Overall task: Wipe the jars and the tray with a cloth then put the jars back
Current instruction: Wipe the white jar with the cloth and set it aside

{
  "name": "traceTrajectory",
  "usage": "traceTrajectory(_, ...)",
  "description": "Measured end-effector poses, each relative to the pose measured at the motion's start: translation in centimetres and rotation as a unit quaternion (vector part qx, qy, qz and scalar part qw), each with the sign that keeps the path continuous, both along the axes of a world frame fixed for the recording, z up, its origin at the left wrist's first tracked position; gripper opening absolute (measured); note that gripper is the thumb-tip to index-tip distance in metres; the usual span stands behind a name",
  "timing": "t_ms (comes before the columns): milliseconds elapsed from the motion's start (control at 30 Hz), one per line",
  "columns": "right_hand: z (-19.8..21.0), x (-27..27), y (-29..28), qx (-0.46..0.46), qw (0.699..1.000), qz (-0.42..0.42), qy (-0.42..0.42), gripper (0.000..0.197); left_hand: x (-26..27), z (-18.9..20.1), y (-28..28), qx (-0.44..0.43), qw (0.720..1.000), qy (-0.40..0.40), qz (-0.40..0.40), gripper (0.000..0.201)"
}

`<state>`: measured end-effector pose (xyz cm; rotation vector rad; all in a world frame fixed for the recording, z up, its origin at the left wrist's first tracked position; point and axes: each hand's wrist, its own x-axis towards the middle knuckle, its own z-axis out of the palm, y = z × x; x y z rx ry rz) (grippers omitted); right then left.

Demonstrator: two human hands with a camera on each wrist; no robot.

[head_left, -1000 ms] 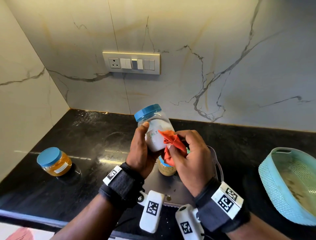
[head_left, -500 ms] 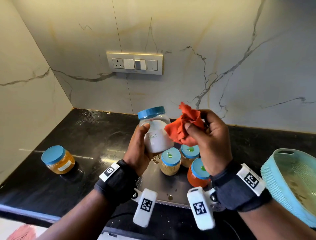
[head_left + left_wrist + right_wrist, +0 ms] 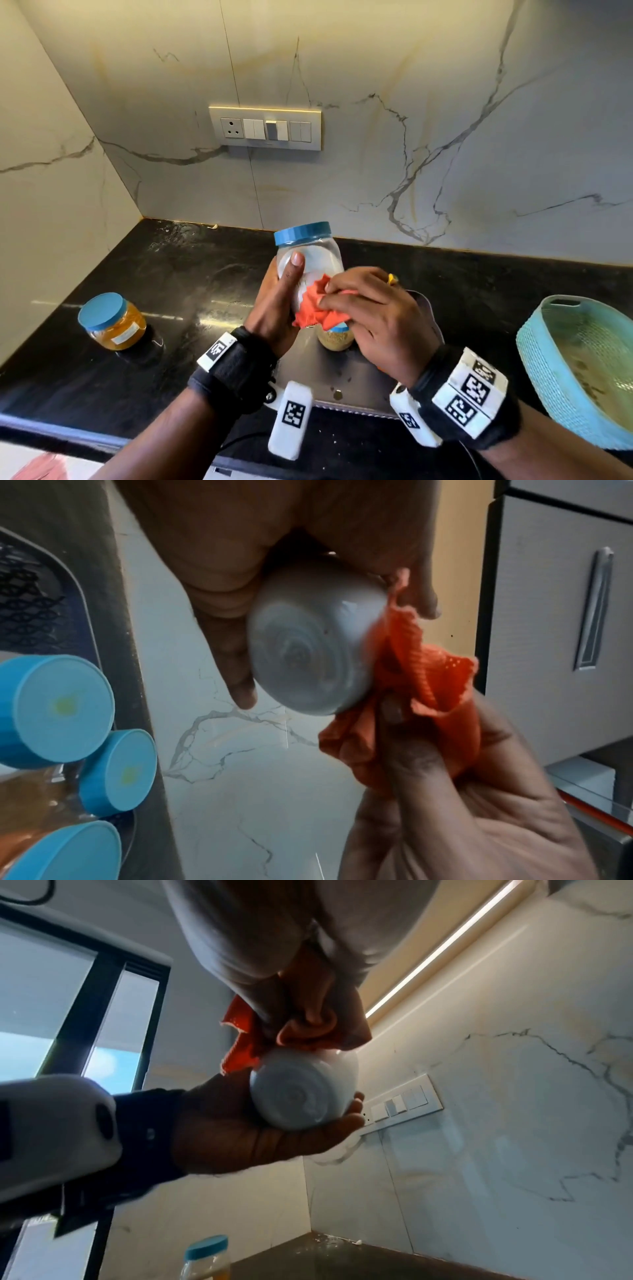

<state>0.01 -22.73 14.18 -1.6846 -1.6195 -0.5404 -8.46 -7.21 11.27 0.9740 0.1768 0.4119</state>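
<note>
You're mid-wipe: left hand fingers grip the salt jar above the tray; right hand fingers bunch the cloth on its lower side. Next probably: rotate jar, finish, set it on the bench.

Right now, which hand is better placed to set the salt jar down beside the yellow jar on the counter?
Left hand: it already grips the salt jar and is nearer the yellow jar. The right hand holds the cloth.

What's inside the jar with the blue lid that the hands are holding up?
The held jar is clear at the top and white lower down, some white filling. The orange cloth and both hands, left hand and right hand, cover its lower part, so the rest stays hidden.
</note>
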Motion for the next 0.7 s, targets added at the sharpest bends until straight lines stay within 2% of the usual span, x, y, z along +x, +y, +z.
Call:
traceTrajectory(67,0.1,0.5,0.2,0.009,1.000,-0.003,0.003,0.025,-0.1,0.0,-0.2,0.008,1.000,0.009,-0.008,0.090)
traceTrajectory(200,1.9,3.1,2.0,0.074,0.991,-0.054,0.098,0.021,-0.1,0.1,-1.1,0.051,0.998,-0.001,-0.022,0.069)
traceTrajectory(267,2.0,2.7,1.8,0.069,0.993,-0.059,0.080,0.023,0.0,0.4,-1.2,0.045,0.999,-0.005,-0.014,0.061)
traceTrajectory(300,1.7,2.1,1.4,0.055,0.995,-0.050,0.060,0.025,0.0,0.6,-1.1,0.034,0.999,-0.002,-0.011,0.066)
traceTrajectory(400,-0.2,-0.1,-0.3,0.012,1.000,-0.006,-0.011,0.029,-0.3,0.9,-0.4,-0.007,1.000,0.016,-0.024,0.100)
traceTrajectory(433,-0.5,-0.3,-0.7,0.004,1.000,0.006,-0.021,0.033,-0.4,0.9,-0.3,-0.007,1.000,0.017,-0.025,0.103)
traceTrajectory(500,-0.1,0.4,-0.7,0.006,1.000,-0.001,-0.005,0.031,-0.6,0.6,-0.4,-0.012,0.999,0.013,-0.030,0.098)
traceTrajectory(600,1.9,2.6,0.6,0.037,0.996,-0.037,0.072,0.022,-0.7,0.5,-1.3,0.000,0.999,-0.008,-0.040,0.083)
traceTrajectory(700,3.1,3.4,1.1,0.062,0.992,-0.028,0.107,0.018,-0.6,0.9,-1.9,0.006,0.999,-0.020,-0.032,0.080)
